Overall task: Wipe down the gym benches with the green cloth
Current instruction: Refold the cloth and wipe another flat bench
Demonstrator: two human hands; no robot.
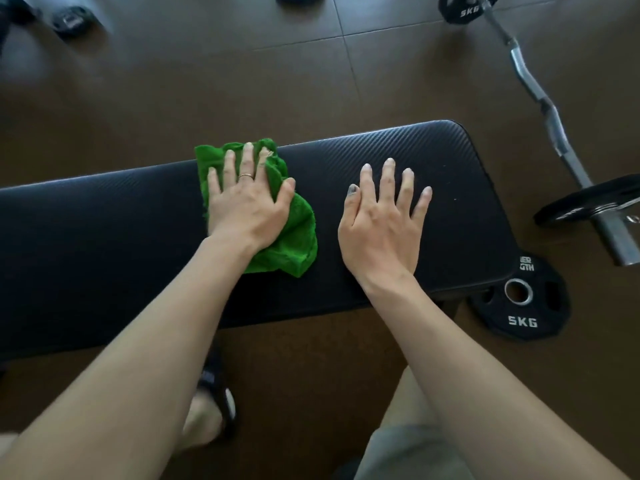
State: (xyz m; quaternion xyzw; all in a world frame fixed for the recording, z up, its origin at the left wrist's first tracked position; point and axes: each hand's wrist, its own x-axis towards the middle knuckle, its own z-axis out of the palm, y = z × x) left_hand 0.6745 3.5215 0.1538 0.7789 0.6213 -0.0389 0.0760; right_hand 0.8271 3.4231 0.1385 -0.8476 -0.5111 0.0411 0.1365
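Note:
A black padded gym bench [104, 244] runs across the view from the left edge to a rounded end at the right. A crumpled green cloth [298, 233] lies on its middle. My left hand [247, 202] presses flat on the cloth, fingers straight and spread, a ring on one finger. My right hand [384, 223] rests flat on the bare pad to the right of the cloth, fingers straight, with grey dirt on the thumb and fingertips.
A black 5 kg weight plate [523, 303] lies on the brown floor against the bench's right end. A curl bar [540, 98] with plates [588, 202] runs along the right side. More plates [71, 20] lie far left. My sandalled foot [211, 407] stands below the bench.

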